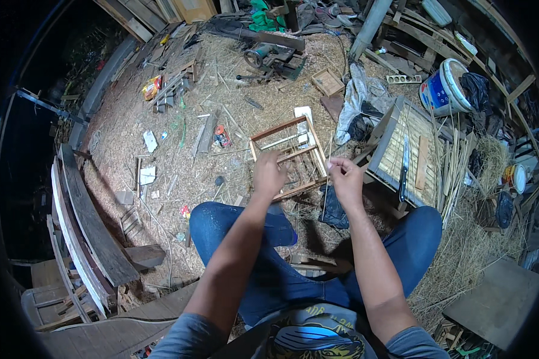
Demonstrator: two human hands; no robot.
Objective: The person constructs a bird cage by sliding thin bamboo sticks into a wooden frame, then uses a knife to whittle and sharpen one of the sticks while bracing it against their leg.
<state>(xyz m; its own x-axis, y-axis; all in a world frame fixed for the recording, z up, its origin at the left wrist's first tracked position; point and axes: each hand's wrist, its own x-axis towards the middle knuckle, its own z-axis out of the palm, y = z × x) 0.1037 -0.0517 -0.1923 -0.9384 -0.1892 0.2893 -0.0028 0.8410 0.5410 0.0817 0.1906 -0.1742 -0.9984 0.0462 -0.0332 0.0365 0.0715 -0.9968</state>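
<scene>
A rectangular wooden frame (288, 157) with reddish-brown bars and thin rods across it stands in front of my knees. My left hand (269, 176) is at its near left side, over the edge, with the fingers apart and nothing visible in them. Beside the frame's right side, my right hand (347, 178) pinches a thin pale stick (330, 148), which points up and away from me. Whether the stick touches the frame I cannot tell.
To the right, a slatted stand (416, 157) carries a long knife (405, 164), a wooden strip (423, 163) and thin sticks. Beyond it stands a white-and-blue bucket (443, 90). A bench vise (275, 58) is farther off. Shavings and scraps litter the ground; curved planks (93, 221) lie left.
</scene>
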